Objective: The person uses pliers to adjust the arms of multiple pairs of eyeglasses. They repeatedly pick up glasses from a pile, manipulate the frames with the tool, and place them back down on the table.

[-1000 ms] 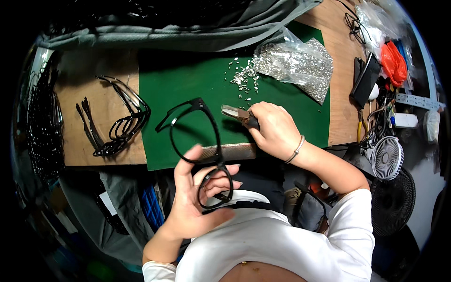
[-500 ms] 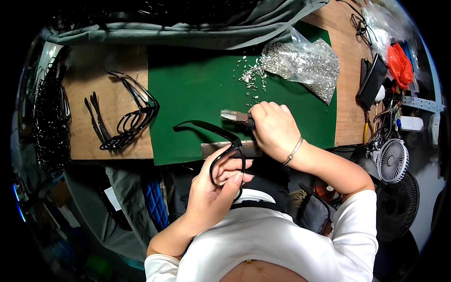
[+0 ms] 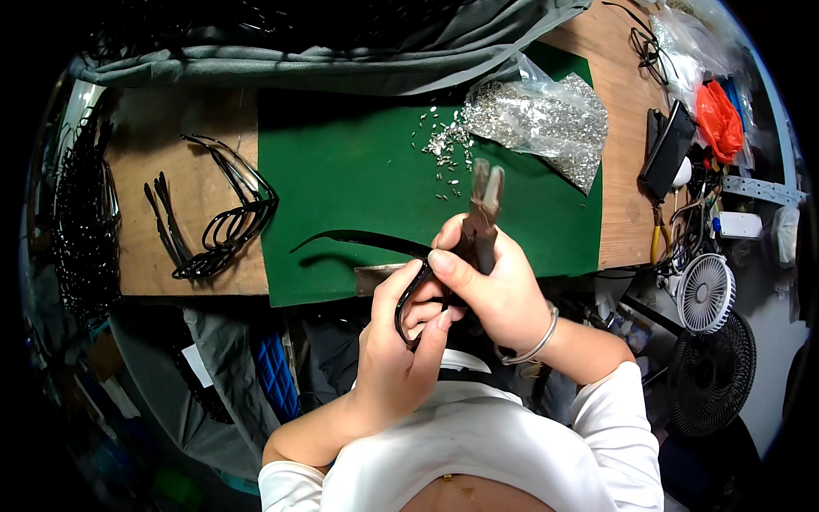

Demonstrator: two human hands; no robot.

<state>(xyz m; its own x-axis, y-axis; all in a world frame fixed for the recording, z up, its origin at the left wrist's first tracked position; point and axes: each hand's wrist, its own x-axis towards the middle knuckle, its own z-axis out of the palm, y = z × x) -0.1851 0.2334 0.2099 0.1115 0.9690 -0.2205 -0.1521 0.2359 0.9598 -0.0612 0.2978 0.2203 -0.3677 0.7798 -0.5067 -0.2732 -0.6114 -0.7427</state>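
The left hand (image 3: 391, 346) is curled around black glasses (image 3: 375, 238) — the right hand (image 3: 510, 294) is wrapped around pliers (image 3: 484, 209) and touches the glasses too.

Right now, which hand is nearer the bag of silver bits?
Right. In view, the right hand is below-left of the bag; the left hand is farther down and left.

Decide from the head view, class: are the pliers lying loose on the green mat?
No: the right hand grips the pliers, their tips pointing toward the top of the picture.
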